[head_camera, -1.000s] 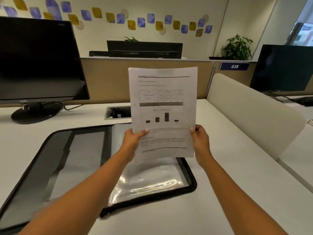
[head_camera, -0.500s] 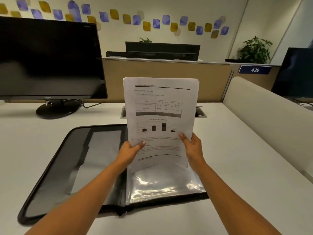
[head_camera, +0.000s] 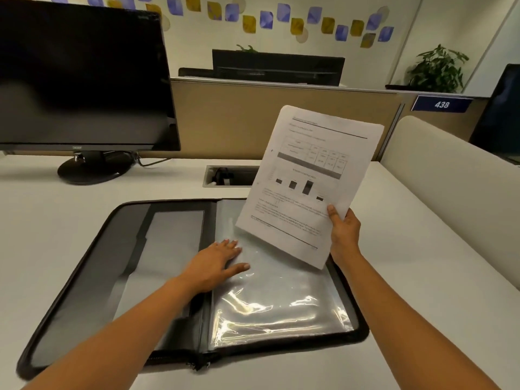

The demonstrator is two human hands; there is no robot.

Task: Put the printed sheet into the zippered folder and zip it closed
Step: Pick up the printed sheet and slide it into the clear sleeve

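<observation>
So the zippered folder is lying wide open on the white desk, black zip edge running all the way round it. The left hand is flat on it, palm down, fingers spread and relaxed, not gripping anything. It's resting right by the spine, on the inner edge of the shiny clear plastic sleeve that covers the half of the folder to the right of that hand. The other half, with a grey pocket panel, stretches away to the left of it.

The right hand has the printed sheet pinched at its lower right corner, thumb on the front, the rest of the fingers hidden behind the paper. The sheet is up in the air, tilted clockwise, rising up and to the left of that hand. Its bottom edge hangs over the sleeve side of the folder, just right of and above the left hand, not touching either as far as I can see. You can make out a table and a small bar chart on the page, but the text is too blurry to read.

Way beyond the left hand there's a dark monitor on its round stand, and past the sheet a tan partition.
</observation>
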